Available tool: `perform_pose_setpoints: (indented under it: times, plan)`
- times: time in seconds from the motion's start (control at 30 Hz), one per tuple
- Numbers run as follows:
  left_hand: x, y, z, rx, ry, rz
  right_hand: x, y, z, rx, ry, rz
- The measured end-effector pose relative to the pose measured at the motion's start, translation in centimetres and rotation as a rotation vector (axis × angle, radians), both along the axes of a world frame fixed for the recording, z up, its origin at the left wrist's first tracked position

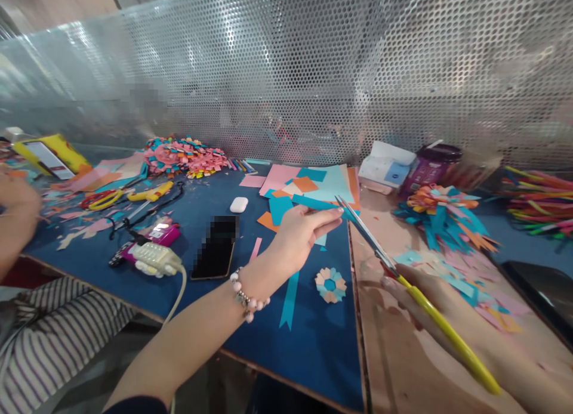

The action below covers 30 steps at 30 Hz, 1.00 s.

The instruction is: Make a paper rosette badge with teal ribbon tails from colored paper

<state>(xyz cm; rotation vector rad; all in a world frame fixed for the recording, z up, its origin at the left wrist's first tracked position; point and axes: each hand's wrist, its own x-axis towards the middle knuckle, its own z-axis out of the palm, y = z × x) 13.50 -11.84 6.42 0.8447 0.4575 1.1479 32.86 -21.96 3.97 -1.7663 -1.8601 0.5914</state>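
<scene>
My left hand [298, 235], with a beaded bracelet at the wrist, pinches a narrow strip of blue paper [320, 205]. In my right hand [430, 294] is a pair of scissors [414, 289] with yellow handles. Their slim blades point up and to the left, by my left fingertips and the end of the strip. Below my left hand lies a blue ribbon-shaped strip [290, 303] with a notched end. Right of it sits a flower-like paper ring [330, 284] in peach and blue. Squares and sheets of coloured paper [280, 178] lie behind my left hand.
A phone [215, 247], a white earbud case [239, 204] and a power strip [154, 259] with a trailing cord lie left. Beyond are a pile of paper pieces [183, 157] and a glue gun [150, 191]. Blue-orange paper bunches [447, 217] stand right. Another person's arm [15, 214] shows left.
</scene>
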Motion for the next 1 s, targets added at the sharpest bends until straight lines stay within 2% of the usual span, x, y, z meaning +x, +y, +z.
perform_pose_setpoints:
  times: [0.2, 0.57, 1.0]
  plan:
    - [0.2, -0.1, -0.2, -0.004, 0.022, -0.019, -0.1, 0.1, -0.5, 0.0, -0.006, -0.008]
    - [0.0, 0.0, -0.3, 0.008, 0.06, -0.032, 0.2, -0.2, 0.0, -0.008, -0.009, 0.008]
    - [0.0, -0.2, 0.0, -0.002, 0.065, 0.002, -0.2, -0.2, -1.0, 0.066, -0.045, -0.064]
